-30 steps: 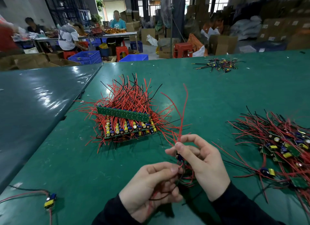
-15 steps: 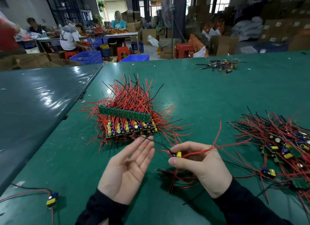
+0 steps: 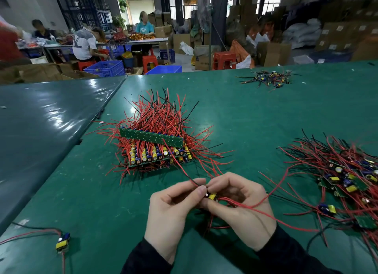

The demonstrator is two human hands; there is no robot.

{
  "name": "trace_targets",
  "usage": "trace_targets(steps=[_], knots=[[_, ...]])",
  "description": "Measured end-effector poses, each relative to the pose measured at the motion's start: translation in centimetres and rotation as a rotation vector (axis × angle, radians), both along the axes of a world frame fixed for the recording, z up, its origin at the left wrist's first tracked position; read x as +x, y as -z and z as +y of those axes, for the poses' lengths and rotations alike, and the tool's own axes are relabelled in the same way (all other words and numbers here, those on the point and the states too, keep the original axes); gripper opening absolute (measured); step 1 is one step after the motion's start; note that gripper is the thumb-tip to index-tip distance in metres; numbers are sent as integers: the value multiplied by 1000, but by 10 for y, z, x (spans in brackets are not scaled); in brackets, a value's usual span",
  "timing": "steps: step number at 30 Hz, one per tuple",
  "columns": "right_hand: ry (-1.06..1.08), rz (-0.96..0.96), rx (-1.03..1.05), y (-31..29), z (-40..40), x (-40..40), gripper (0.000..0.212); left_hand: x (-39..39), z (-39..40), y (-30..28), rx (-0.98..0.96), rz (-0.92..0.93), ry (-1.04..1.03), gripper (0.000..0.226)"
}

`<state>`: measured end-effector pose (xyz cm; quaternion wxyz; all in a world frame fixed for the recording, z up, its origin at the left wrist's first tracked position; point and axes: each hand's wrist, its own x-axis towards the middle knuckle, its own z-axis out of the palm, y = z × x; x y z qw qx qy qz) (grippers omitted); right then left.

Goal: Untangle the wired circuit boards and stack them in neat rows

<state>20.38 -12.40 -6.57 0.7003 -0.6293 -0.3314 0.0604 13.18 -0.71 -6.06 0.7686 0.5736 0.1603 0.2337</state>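
1. Warehouse floor behind, people at far tables; I see a green counter (image 3: pixel 235 118) carrying everything.
2. Far left: lone stray board (image 3: pixel 62 243), wires trailing off frame.
3. Centre: stacked rows (image 3: pixel 155 149) of boards, just beyond the hands and slightly left; the rows run left-right, so the held piece should go in forward-left.
4. Left hand (image 3: pixel 170 210) grip: fingertips pinching a black wire at the board's near end.
5. Right hand (image 3: pixel 239 210) grip: curled round the small board (image 3: pixel 211 196), red wires trailing right.
6. Right: tangled pile (image 3: pixel 343 181), cut off by the frame edge.
7. Board mostly hidden by fingers; long axis unclear.
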Motion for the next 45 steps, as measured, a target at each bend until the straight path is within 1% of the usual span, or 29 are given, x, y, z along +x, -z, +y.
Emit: trace_targets(steps=[2, 4, 7, 8, 9, 11, 12, 14, 16, 18, 20, 21, 22, 24, 25, 26, 27, 28, 30, 32, 35, 38, 42, 45], knots=[[33, -56, 6, 2, 1, 1, 23, 1, 0, 1, -55, -5, -8, 26], [63, -155, -7, 4, 2, 1, 21, 1, 2, 1, -91, -15, -29, 22], [101, -374, -51, 5, 1, 2, 20, 1, 1, 0, 17, -41, -69, 8], [104, -420, -67, 5, 0, 2, 20, 1, 0, 0, 68, -47, -84, 9], [96, -452, -81, 4, -1, 3, 20, 1, -1, 0, 115, -48, -105, 14], [46, -468, -109, 2, -2, 3, 19, 0, -1, -1, 181, -55, -148, 19], [0, -441, -118, 2, -3, 4, 20, -1, 0, -2, 212, -63, -164, 18], [-148, -291, -118, 0, -4, 5, 28, -1, 4, -3, 262, -84, -198, 19], [-325, -43, -79, -4, -5, 7, 37, -2, 7, -5, 264, -117, -222, 17], [-382, 233, -2, -8, -5, 10, 40, -4, 8, -8, 243, -154, -209, 9], [-358, 450, 26, -12, -4, 13, 23, -5, 5, -7, 287, -177, -179, 5], [-365, 510, 3, -13, -4, 13, 11, -5, 4, -6, 339, -179, -159, 4], [-387, 552, -35, -15, -3, 11, 7, -5, 2, -4, 398, -170, -132, 5], [-440, 589, -103, -13, -2, 8, 35, -5, 0, -2, 474, -141, -82, 8], [-446, 588, -110, -11, -1, 7, 45, -4, 0, -2, 483, -132, -75, 9], [-441, 575, -115, -11, -1, 5, 47, -4, 1, -3, 469, -127, -77, 9], [-438, 546, -114, -11, -2, 5, 43, -4, 1, -5, 427, -121, -79, 10], [-428, 516, -115, -11, -2, 5, 38, -5, 2, -6, 356, -112, -75, 12], [-409, 464, -116, -14, -3, 5, 31, -6, 4, -8, 184, -76, -33, 22], [-428, 422, -137, -15, -5, 5, 21, -7, 5, -8, 73, -24, 39, 28], [-486, 365, -196, -15, -5, 2, 10, -8, 6, -12, -34, -9, 135, 26], [-517, 312, -234, -15, -5, -1, 2, -8, 7, -13, -100, -38, 173, 22], [-505, 274, -194, -18, -5, -2, 19, -8, 10, -13, -160, -43, 173, 20], [-503, 218, -188, -18, -7, -3, 22, -8, 9, -12, -192, -41, 196, 19]])
